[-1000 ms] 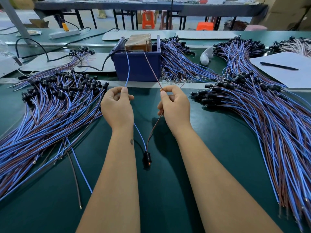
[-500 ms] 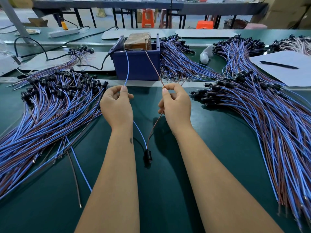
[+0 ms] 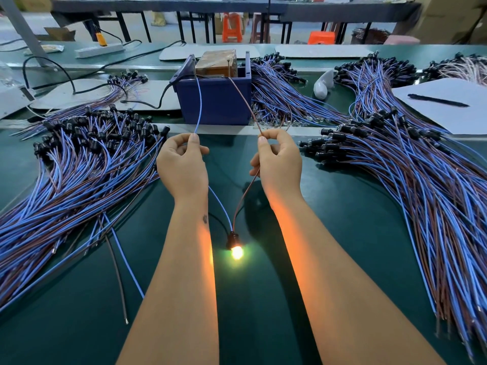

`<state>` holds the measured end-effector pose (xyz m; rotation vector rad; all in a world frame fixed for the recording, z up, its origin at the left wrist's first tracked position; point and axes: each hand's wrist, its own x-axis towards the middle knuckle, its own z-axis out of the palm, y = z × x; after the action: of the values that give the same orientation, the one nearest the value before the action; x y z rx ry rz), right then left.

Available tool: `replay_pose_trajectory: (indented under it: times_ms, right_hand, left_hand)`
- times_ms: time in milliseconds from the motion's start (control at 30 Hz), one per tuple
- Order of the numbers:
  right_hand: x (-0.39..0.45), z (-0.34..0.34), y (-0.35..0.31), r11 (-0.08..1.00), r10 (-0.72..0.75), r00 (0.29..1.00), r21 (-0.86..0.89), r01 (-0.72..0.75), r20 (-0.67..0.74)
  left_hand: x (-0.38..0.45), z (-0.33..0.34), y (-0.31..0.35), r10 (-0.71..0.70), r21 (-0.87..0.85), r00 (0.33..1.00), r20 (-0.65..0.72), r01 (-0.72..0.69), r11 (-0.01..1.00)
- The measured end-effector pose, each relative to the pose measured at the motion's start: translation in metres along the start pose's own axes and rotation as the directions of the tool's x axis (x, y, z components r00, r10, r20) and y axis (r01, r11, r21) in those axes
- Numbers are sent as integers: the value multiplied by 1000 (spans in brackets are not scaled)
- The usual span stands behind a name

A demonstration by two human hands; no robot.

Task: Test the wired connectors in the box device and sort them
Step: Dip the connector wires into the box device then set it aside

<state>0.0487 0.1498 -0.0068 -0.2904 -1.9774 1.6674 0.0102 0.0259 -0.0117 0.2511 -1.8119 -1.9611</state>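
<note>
— Hands? Left hand [image 3: 182, 164] pinching thin blue wire [image 3: 199, 106]; right hand [image 3: 279, 160] pinching thin brown wire [image 3: 243, 100].
— Connector? Small black connector with glowing bulb [image 3: 234, 245] near, between forearms, above green table [image 3: 263, 312]; wire ends at far dark-blue plastic box [image 3: 214, 101].

Factory workbench, wire-harness heaps [image 3: 421, 180]

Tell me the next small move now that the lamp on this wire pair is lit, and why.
Probably lift both wire ends off the blue box contacts. The lamp glows orange between the forearms, so this piece seems to pass. The left hand pinches the blue wire, the right hand the brown wire; which pile takes passes is unclear.
</note>
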Motion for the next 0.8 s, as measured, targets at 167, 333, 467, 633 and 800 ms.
replay_pose_trajectory:
  times_ms: [167, 333, 467, 633, 800]
  right_hand:
    - [1, -1, 0, 999, 24, 1000, 30, -23, -16]
    - [1, 0, 1, 999, 32, 999, 30, -32, -18]
    - [1, 0, 0, 999, 36, 999, 29, -35, -23]
    - [2, 1, 0, 999, 36, 999, 21, -36, -19]
    - [4, 1, 1, 999, 42, 999, 7, -42, -19]
  left_hand:
    - [0, 0, 0, -1, 3, 1000, -2, 1, 1000]
    - [0, 0, 0, -1, 12, 1000, -6, 1, 1000]
    - [1, -1, 0, -3, 9, 1000, -6, 3, 1000]
    - [0, -1, 0, -5, -1, 1000, -4, 5, 1000]
    - [0, 0, 1, -12, -11, 1000, -1, 12, 1000]
